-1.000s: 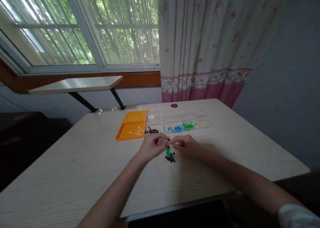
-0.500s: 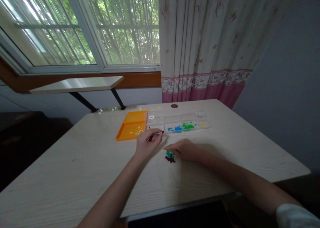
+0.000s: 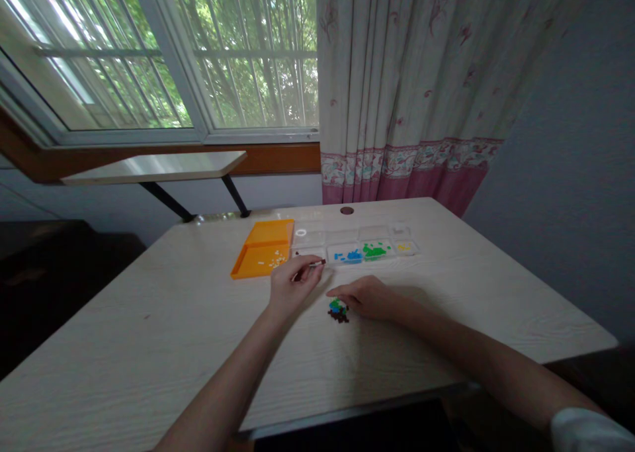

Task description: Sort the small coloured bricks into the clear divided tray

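Note:
My left hand (image 3: 292, 281) is closed, pinching a thin dark brown piece made of tiny building bricks (image 3: 323, 262) whose end pokes out past the fingertips. To its right, my right hand (image 3: 371, 296) hovers low at a small pile of tiny bricks (image 3: 338, 312) in brown, blue and green. Its index finger stretches over the top of the pile and its thumb is apart from it; nothing shows between them. Whether the fingers touch the pile is hard to tell.
An open orange case (image 3: 238, 267) with loose white bits lies behind my left hand. Beside it stand clear compartment boxes holding blue bricks (image 3: 353, 256), green bricks (image 3: 376, 249) and yellow bricks (image 3: 404, 247). A raised shelf (image 3: 163, 166) stands at the back left of the table (image 3: 198, 366).
Both hands keep nearly the same places and grips. The view has shifted very slightly.

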Tool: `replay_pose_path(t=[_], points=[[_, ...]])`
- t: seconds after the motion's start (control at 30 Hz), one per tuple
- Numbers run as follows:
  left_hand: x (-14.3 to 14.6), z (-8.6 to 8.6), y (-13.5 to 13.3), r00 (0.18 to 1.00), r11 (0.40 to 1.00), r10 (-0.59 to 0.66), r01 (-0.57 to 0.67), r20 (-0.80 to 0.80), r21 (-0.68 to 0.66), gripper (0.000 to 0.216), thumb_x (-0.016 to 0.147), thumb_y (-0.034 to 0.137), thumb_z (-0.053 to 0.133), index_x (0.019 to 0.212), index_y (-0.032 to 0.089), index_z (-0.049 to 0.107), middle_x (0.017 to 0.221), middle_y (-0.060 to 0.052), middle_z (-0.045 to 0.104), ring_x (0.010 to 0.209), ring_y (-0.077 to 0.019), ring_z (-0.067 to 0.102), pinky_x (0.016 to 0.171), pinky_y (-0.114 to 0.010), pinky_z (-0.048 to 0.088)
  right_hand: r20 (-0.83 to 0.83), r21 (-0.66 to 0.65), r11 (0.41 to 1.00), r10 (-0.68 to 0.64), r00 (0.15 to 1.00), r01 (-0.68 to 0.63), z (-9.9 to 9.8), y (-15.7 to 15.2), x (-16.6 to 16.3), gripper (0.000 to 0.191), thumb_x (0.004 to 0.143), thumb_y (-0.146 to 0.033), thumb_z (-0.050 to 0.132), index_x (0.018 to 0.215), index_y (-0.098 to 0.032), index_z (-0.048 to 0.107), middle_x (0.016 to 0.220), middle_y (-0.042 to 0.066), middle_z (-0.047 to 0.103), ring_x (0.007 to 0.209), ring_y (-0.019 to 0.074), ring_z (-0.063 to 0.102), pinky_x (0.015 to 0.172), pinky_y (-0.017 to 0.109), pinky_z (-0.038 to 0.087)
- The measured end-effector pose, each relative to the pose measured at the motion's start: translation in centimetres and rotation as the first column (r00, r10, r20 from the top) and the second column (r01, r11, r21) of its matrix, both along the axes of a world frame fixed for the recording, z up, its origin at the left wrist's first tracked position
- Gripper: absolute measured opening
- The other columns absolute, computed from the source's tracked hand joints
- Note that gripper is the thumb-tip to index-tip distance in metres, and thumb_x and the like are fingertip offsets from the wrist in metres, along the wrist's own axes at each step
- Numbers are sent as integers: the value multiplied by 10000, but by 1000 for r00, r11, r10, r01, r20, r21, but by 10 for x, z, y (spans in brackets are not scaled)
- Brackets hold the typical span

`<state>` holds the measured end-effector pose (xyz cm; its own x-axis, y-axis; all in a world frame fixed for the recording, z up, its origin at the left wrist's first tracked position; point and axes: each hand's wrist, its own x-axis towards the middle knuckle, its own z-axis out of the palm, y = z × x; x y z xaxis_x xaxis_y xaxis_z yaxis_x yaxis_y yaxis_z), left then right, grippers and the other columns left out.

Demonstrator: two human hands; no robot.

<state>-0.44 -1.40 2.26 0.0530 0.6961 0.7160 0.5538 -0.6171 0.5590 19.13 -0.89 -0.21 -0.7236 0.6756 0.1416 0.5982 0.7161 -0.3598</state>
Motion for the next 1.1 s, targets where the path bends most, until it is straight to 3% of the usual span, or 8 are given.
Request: replay_pose_path(t=[0.23,0.4,0.6,0.8,0.97,1.1], points=[[-2,-4,4,1000,999,18,-18,3,-39,158,736,274,584,793,147,657,476,50,455,432,-48,384,444,-148,323,2,-2,1000,16,1000,-16,-4,2,0,306,858,-220,405,1068,-244,626,973,29,677,851,150,629,765,231,432],[-3,-7,6,999,999,15,-13,33,-39,152,734,270,587,796,148,654,481,52,452,433,-45,381,443,-142,318,22,18,1000,-21,1000,20,-1,1,0,284,852,-282,436,1068,-243,616,931,28,685,826,162,632,747,244,437],[-2,-3,4,999,999,18,-17,31,-34,161,734,275,578,787,147,660,477,47,461,432,-47,383,444,-144,324,27,21,1000,2,1000,-3,-3,3,3,333,821,-168,399,1052,-232,630,945,26,683,800,146,633,724,223,433],[-3,-8,8,999,997,44,-43,16,-68,187,739,308,572,794,150,654,488,47,453,442,-53,386,453,-149,323,25,17,999,-44,999,44,0,2,4,315,806,-183,434,1043,-267,624,889,9,690,787,151,634,730,235,423],[-13,-19,20,981,968,193,-196,-37,-155,218,761,339,529,834,170,646,471,61,406,447,-73,403,472,-168,319,32,-1,999,-48,998,48,1,3,6,301,812,-203,440,1046,-266,618,907,9,687,807,155,629,730,238,425],[-22,-25,28,927,891,332,-368,-173,-264,229,752,362,527,838,190,652,508,35,506,480,-101,476,472,-186,300,12,-4,999,-39,999,39,-1,4,7,298,820,-220,444,1061,-265,614,952,11,679,832,162,628,750,247,423]])
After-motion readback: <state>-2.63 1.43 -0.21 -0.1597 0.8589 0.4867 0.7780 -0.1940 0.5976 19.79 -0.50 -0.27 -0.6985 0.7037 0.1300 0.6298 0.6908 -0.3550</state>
